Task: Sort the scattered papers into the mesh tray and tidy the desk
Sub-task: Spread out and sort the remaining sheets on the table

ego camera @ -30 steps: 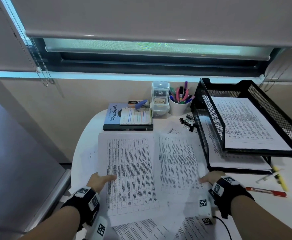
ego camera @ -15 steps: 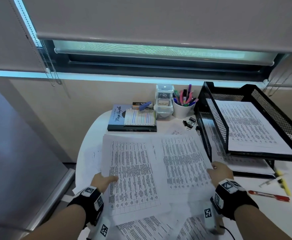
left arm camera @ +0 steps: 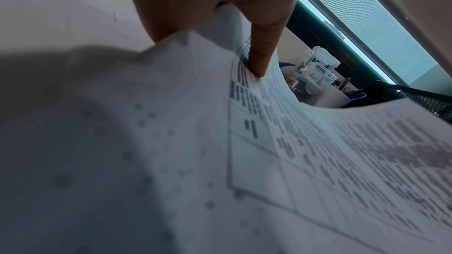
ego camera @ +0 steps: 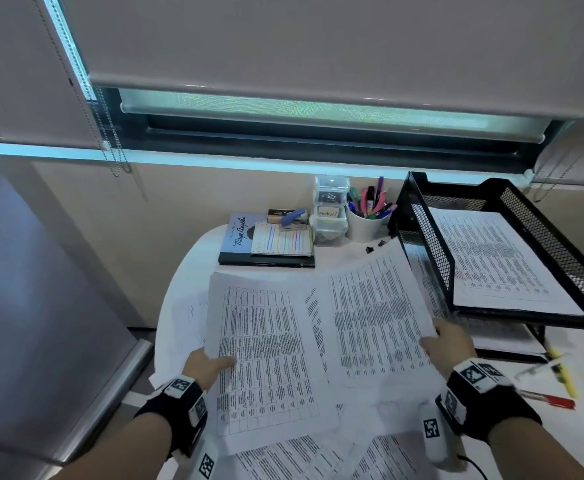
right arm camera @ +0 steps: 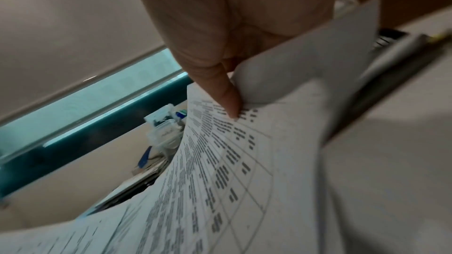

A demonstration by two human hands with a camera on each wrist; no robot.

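Several printed sheets [ego camera: 318,344] are raised off the white desk [ego camera: 193,265] in a loose bundle. My left hand [ego camera: 211,367] pinches their left edge, thumb [left arm camera: 259,59] on top of the print. At the right edge my right hand [ego camera: 446,341] pinches the papers [right arm camera: 220,161], thumb on top. More printed sheets [ego camera: 318,459] lie on the desk near me. The black two-tier mesh tray [ego camera: 432,244] stands at the right, with papers [ego camera: 498,258] on its upper tier and more on the lower one.
A dark book [ego camera: 238,237] with a lined notepad [ego camera: 281,240] and a blue stapler [ego camera: 294,216] sits at the back. Beside them stand a clear plastic box [ego camera: 330,209] and a white pen cup [ego camera: 368,223]. A red pen [ego camera: 550,400] and yellow highlighter [ego camera: 565,375] lie right.
Both hands went from resting on the spread sheets to pinching them at the sides. The bundle has lifted off the desk, its right side rising toward the tray.
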